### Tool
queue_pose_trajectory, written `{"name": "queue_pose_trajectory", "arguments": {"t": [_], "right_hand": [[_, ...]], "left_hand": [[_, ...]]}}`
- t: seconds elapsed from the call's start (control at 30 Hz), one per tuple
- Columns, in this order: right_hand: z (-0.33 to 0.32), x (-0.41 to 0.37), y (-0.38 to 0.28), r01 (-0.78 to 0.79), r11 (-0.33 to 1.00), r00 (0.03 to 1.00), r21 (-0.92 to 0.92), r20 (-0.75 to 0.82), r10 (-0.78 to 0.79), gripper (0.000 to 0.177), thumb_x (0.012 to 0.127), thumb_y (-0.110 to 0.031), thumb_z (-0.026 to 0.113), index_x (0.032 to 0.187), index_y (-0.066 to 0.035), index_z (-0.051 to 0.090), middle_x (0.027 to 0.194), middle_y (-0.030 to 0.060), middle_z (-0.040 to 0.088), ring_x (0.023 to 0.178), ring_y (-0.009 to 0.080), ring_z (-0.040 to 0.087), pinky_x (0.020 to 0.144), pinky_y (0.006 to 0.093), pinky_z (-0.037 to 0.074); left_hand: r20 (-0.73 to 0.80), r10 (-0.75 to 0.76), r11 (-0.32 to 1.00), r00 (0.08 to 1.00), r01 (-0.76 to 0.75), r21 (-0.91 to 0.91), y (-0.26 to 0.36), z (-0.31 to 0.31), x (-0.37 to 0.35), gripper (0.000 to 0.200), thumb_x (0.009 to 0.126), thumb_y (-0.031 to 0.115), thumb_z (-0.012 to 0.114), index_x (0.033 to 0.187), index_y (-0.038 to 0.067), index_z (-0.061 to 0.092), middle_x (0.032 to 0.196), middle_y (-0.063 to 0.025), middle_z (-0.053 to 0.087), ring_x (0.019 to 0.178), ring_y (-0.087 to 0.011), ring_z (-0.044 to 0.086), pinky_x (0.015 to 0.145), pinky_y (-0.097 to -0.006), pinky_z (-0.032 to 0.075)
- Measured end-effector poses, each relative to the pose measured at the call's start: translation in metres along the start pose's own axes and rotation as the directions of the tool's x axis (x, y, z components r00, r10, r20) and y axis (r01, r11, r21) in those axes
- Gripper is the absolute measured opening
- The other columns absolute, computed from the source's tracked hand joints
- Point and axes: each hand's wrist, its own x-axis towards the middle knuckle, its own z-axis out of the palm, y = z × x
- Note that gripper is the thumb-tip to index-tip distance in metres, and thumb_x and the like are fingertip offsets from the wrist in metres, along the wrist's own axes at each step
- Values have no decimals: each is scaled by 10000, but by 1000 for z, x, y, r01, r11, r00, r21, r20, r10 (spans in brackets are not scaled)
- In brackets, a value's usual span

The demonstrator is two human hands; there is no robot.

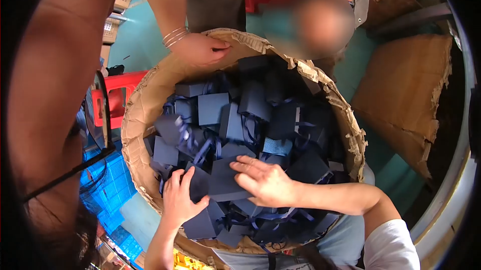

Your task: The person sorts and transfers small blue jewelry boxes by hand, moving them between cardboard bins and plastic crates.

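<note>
A large round cardboard carton [138,102] with a torn rim is filled with dark blue gift boxes, several trailing blue ribbons. Near the front of the pile, my left hand [183,197] grips the left side of a dark blue box [224,182], thumb and fingers apart around its edge. Bent fingers of my right hand [268,182] lie over the same box's upper face, with the thumb tucked underneath and partly hidden. A lighter blue box [213,108] and a textured blue piece [277,146] lie farther back.
Another person's hand with bracelets [200,49] rests at the carton's far rim. A close, blurred arm [60,69] fills the left side. Around the carton are a red stool [117,97], blue plastic crates [107,182] and a cardboard sheet [401,94].
</note>
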Motion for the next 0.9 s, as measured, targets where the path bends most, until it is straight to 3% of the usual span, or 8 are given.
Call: {"name": "queue_pose_trajectory", "arguments": {"t": [0.1,0.27,0.33,0.4,0.47,0.53,0.73,0.9], "right_hand": [[21,-3,-22,93,995,996,23,-7,-92,209,663,-104,577,846,-23,519,1117,177,566,1055,319,561,760,335,537],[23,-10,-49,311,925,925,218,155,-347,299,663,-251,614,839,-30,516,1020,140,590,947,298,586,860,360,464],[-7,-4,-46,158,912,940,379,227,-257,306,651,-296,637,787,-39,543,877,97,594,804,289,598,762,375,492],[-44,18,-6,107,989,973,-105,-194,-126,219,718,-244,634,775,-43,571,747,93,563,683,257,578,608,361,486],[-53,41,77,-299,953,768,-59,-607,204,249,758,-144,561,940,26,564,872,204,589,799,369,585,732,392,488],[-63,44,145,-758,652,584,0,-446,678,511,776,-232,580,1186,43,449,1090,258,544,1066,393,505,907,409,412],[-30,52,217,-804,403,593,-437,-535,602,446,734,-129,590,1149,-9,480,1185,198,495,1147,340,451,951,396,377],[-28,49,221,-663,478,741,-576,-409,533,314,864,-179,469,1116,-3,530,1164,172,522,1125,342,468,954,408,366]], "left_hand": [[75,34,992,997,-43,120,2,-18,0,582,631,289,702,1142,58,549,1235,-160,448,1047,-335,475,884,-437,387],[40,51,988,998,-56,141,14,-49,29,397,739,194,616,1105,47,575,1175,-145,512,1014,-339,504,851,-419,417],[-109,161,986,981,-164,-19,41,-45,71,407,771,221,622,1141,64,559,1185,-128,513,1052,-299,509,873,-390,423],[-101,238,960,966,-250,-129,56,-24,122,539,761,230,641,1246,71,468,1224,-153,481,1106,-322,479,935,-374,395],[-237,338,923,911,-370,-104,64,15,183,666,730,230,658,1307,53,376,1303,-207,384,1180,-370,402,991,-397,354],[-307,289,936,907,-334,-108,72,49,241,766,684,249,680,1336,58,326,1338,-213,339,1214,-376,363,1002,-420,339],[-99,47,998,994,-52,-41,86,72,302,865,606,341,720,1357,188,320,1301,-129,341,1220,-336,340,981,-464,341],[22,11,986,1000,-15,169,102,65,311,814,587,382,723,1306,181,400,1260,-188,374,1208,-373,340,928,-464,388]]}}
